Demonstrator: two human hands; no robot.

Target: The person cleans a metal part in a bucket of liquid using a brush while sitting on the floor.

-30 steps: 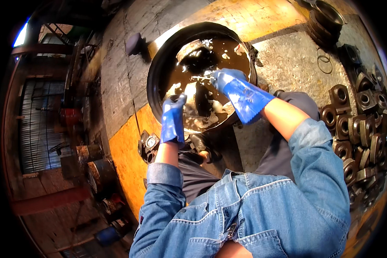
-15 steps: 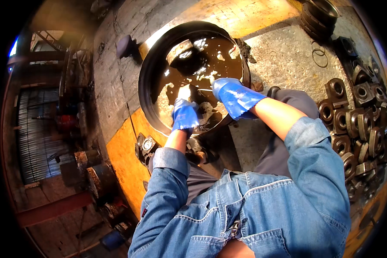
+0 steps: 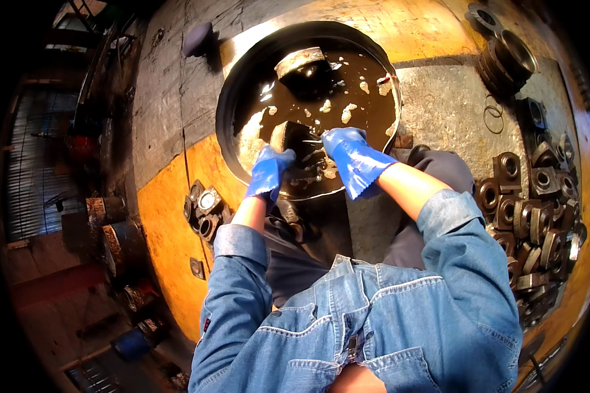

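A wide round tub (image 3: pixel 223 124) of dark brown liquid with patches of foam stands in front of me. My left hand (image 3: pixel 267 171), in a blue rubber glove, is closed on the near left side of a dark metal part (image 3: pixel 297 139) with a pale edge, held over the liquid. My right hand (image 3: pixel 351 154), gloved alike, is closed around a thin, shiny tool (image 3: pixel 313 141); its tip reaches the part, and its kind is hidden by my fingers. A bigger curved metal piece (image 3: pixel 300 62) sits partly sunk at the tub's far side.
Several dark metal parts with round holes (image 3: pixel 534 219) are heaped on the right. A smaller group (image 3: pixel 207 203) lies left of the tub. Stacked metal rings (image 3: pixel 508 60) stand at the far right, near thin rings (image 3: pixel 493 119). A dark rounded object (image 3: pixel 196 39) is at the far left.
The metal part has turned in my left hand: its pale face showed before, now a dark side faces up. My right hand stays close beside it. The whole view has shifted slightly.
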